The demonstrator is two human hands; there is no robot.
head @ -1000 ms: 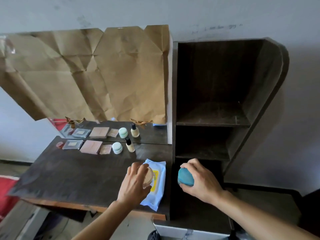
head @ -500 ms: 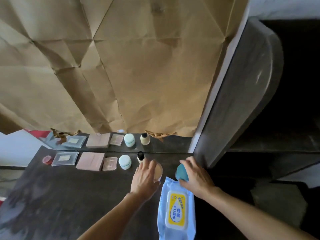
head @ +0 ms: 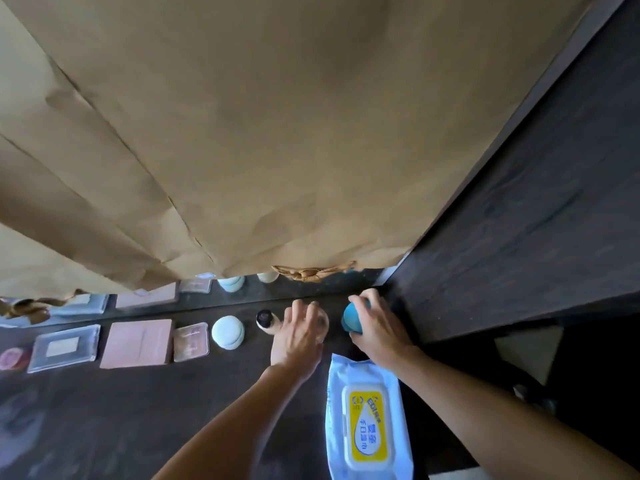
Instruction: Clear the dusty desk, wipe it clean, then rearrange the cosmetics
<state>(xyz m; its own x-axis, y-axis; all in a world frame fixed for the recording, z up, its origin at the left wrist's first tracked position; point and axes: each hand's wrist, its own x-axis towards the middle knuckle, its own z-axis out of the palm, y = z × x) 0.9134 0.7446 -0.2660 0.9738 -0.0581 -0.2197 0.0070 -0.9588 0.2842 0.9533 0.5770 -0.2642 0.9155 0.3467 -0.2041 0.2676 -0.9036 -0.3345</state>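
Left grip: your left hand point(head: 298, 336) curls its fingers over a round beige jar point(head: 321, 322), just right of the black-capped bottle point(head: 265, 318).
Right grip: your right hand point(head: 375, 327) wraps a teal container point(head: 350, 318), close to the cabinet wall point(head: 502, 254).
Position: both sit at the back of the bench point(head: 121, 410), beyond the wipes pack point(head: 367, 420).
Change: a second ago both hands were nearer the front edge.

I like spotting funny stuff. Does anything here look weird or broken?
Yes. The brown paper over the mirror behind the desk is creased, and its bottom edge is torn and crumpled.
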